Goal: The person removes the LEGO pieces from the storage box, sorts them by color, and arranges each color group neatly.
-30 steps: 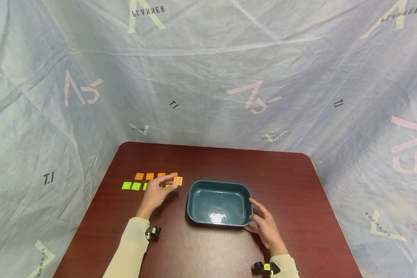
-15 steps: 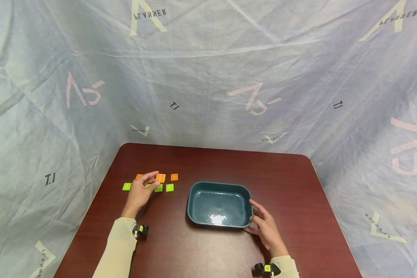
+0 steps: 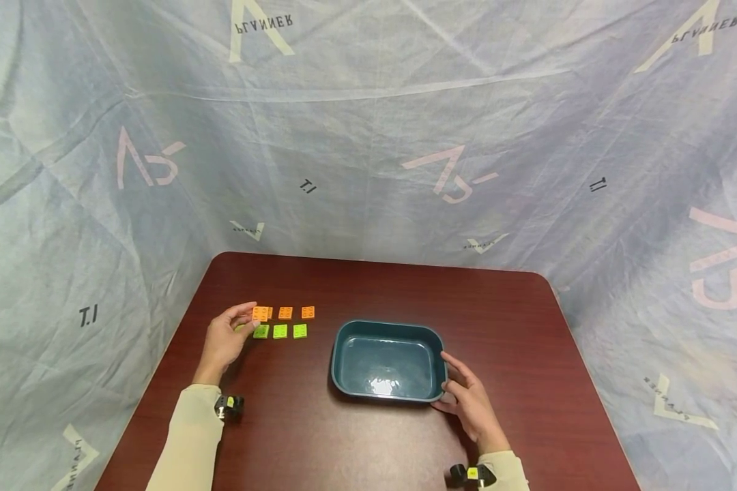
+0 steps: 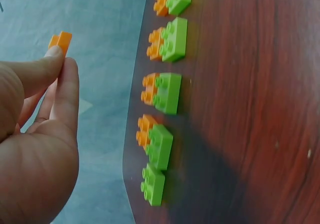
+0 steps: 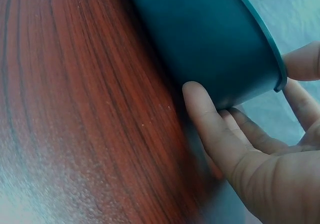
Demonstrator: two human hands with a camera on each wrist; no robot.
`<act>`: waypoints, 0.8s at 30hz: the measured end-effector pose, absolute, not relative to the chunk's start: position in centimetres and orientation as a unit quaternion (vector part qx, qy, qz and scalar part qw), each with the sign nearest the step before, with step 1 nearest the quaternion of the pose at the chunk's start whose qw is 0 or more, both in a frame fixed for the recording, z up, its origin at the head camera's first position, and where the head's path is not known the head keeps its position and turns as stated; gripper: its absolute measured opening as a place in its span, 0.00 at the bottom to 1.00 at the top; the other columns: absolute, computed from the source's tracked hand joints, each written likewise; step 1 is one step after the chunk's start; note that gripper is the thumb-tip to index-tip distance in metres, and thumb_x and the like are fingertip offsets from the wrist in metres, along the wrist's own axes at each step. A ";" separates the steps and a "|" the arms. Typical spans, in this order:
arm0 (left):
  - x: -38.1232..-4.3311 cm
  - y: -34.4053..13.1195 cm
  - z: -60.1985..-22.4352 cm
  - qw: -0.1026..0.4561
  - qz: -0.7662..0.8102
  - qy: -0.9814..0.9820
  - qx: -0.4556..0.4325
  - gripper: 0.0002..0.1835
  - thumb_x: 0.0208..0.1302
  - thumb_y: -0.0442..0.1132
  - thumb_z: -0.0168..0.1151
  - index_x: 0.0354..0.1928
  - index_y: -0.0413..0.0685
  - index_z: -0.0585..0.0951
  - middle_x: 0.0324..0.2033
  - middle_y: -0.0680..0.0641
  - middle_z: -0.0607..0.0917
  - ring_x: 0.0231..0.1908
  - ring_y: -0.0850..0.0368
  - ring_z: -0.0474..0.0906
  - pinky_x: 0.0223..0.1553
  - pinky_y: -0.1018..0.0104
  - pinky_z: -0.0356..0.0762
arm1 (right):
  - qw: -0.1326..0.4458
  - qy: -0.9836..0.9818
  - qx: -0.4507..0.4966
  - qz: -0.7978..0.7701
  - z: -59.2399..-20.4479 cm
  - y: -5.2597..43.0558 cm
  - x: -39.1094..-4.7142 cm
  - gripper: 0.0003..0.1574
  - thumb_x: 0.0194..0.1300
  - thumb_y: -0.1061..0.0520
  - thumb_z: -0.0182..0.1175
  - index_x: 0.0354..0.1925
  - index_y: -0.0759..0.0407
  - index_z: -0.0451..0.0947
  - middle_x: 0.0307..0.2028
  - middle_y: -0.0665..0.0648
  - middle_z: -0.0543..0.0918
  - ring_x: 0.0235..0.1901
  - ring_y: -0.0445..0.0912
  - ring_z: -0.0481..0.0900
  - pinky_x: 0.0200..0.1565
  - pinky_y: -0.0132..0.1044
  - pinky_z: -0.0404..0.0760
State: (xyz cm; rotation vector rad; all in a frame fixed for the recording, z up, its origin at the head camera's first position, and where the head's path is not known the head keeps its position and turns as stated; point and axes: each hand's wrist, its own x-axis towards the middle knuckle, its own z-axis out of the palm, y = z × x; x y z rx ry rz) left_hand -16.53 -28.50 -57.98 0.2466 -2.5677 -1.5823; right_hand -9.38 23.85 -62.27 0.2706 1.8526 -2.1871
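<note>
Between thumb and fingertips, my left hand [image 3: 223, 341] pinches an orange toy building brick [image 3: 260, 314]. In the left wrist view that brick [image 4: 61, 43] is held up off the table, apart from the rows. Close by lie a row of orange bricks [image 3: 308, 312] and, nearer me, a row of green bricks [image 3: 280, 331]; my left hand hides part of their left end in the head view. My right hand [image 3: 469, 402] grips the right end of a dark teal rectangular dish [image 3: 381, 354], with fingers on its rim and against its outer wall [image 5: 215, 44].
Everything stands on a dark red wood-grain table [image 3: 497, 320]. Grey printed cloth [image 3: 368, 170] hangs behind the table and at both sides. A small strapped camera sits on each wrist.
My left hand has moved left along the rows, carrying the orange brick from beside the dish towards the left end. My right hand and the dish stay put.
</note>
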 end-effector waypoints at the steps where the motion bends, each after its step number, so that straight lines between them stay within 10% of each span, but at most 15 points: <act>1: -16.5 -28.7 -58.0 0.058 -0.519 -0.849 0.083 0.25 0.73 0.35 0.68 0.70 0.47 0.79 0.65 0.37 0.82 0.62 0.39 0.82 0.41 0.85 0.78 | 0.130 0.638 0.093 -0.753 -62.3 23.9 -9.4 0.43 0.68 0.70 0.54 0.78 0.50 0.67 0.74 0.70 0.68 0.50 0.55 0.81 0.46 0.59 0.89; 19: -17.0 -32.8 -59.1 0.043 -0.480 -0.870 0.108 0.25 0.75 0.36 0.66 0.72 0.45 0.78 0.61 0.34 0.84 0.61 0.39 0.82 0.39 0.83 0.78 | 0.129 0.632 0.109 -0.756 -62.2 23.9 -9.2 0.43 0.68 0.69 0.55 0.78 0.48 0.68 0.74 0.69 0.68 0.52 0.56 0.81 0.44 0.59 0.89; 24: -17.3 -34.4 -59.1 0.045 -0.466 -0.877 0.113 0.25 0.75 0.35 0.66 0.72 0.44 0.78 0.61 0.33 0.84 0.54 0.54 0.83 0.38 0.83 0.78 | 0.131 0.631 0.104 -0.758 -62.2 23.9 -9.4 0.43 0.68 0.69 0.55 0.78 0.48 0.68 0.74 0.69 0.68 0.52 0.55 0.81 0.45 0.59 0.89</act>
